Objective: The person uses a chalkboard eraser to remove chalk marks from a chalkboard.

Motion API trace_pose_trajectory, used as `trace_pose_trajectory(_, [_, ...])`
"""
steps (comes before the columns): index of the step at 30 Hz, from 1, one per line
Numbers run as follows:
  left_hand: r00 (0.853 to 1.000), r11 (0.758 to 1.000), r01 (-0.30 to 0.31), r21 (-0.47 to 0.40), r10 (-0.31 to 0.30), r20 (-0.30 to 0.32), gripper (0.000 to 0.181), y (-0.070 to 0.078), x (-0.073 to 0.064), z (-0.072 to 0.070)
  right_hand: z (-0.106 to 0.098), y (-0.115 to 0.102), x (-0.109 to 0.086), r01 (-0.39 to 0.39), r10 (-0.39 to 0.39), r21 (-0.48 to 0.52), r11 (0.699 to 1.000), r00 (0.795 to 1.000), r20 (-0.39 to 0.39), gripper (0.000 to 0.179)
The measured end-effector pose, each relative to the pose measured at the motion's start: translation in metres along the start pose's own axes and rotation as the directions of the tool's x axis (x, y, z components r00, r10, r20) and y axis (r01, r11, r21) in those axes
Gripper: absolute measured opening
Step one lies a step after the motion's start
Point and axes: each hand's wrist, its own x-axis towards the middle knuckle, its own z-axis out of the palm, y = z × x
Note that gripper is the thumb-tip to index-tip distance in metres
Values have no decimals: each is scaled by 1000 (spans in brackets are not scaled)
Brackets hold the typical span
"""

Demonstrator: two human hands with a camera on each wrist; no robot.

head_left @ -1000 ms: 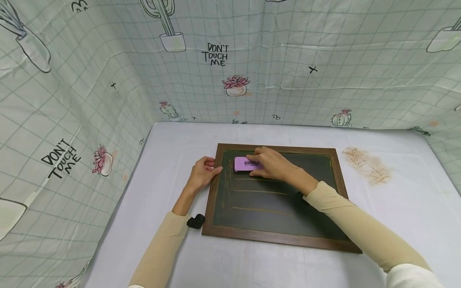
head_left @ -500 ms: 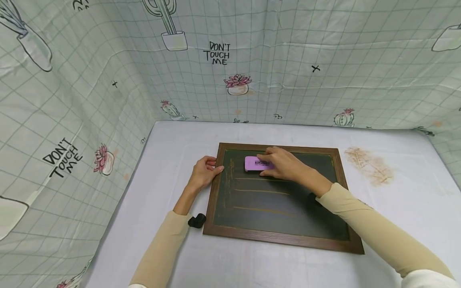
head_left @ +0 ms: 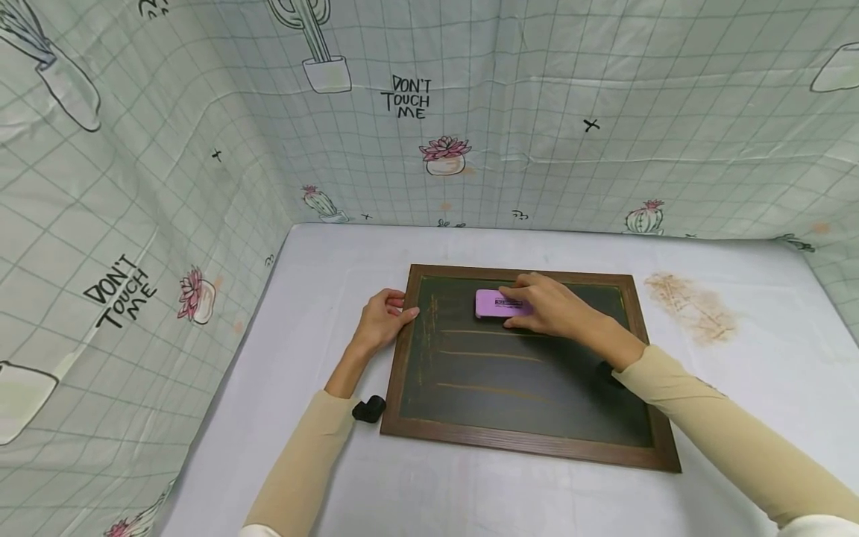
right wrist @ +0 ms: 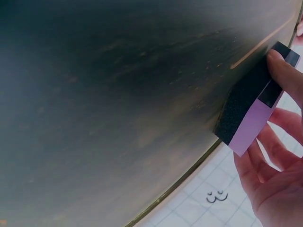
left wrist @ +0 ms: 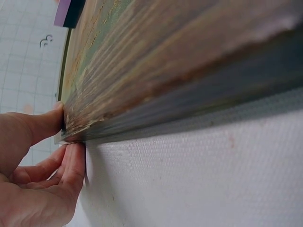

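Observation:
A chalkboard [head_left: 496, 410] with a brown wooden frame lies flat on the white table. Several orange chalk lines [head_left: 490, 354] and smudges at the left mark its dark surface. My right hand [head_left: 553, 307] grips a purple eraser [head_left: 488, 303] with a dark underside, on the upper middle of the board. In the right wrist view, thumb and fingers hold the eraser [right wrist: 251, 127] from opposite sides. At the upper left edge, my left hand [head_left: 379, 321] pinches the frame; the left wrist view has the thumb on top of the frame [left wrist: 142, 66] and the fingers at its lower edge.
A small black object [head_left: 369, 409] sits by the left sleeve, beside the frame. Orange-brown chalk dust [head_left: 694, 307] stains the tablecloth to the right of the board. A curtain [head_left: 510, 112] with cactus drawings stands behind and at the sides.
My right hand has slid the eraser rightward along the upper part of the board. The left hand stays on the frame. The whole view has shifted slightly.

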Motion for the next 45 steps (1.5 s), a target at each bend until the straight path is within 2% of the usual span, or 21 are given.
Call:
trace_pose_trajectory(27, [1000, 1000, -9, 0, 9, -10, 45, 0, -2, 0, -14, 20, -43, -39, 39, -13, 999, 999, -32, 57])
trace_pose_trajectory(45, [1000, 1000, -4, -2, 4, -8, 44, -1, 0, 1, -26, 30, -74, -104, 103, -18, 994, 993, -55, 61])
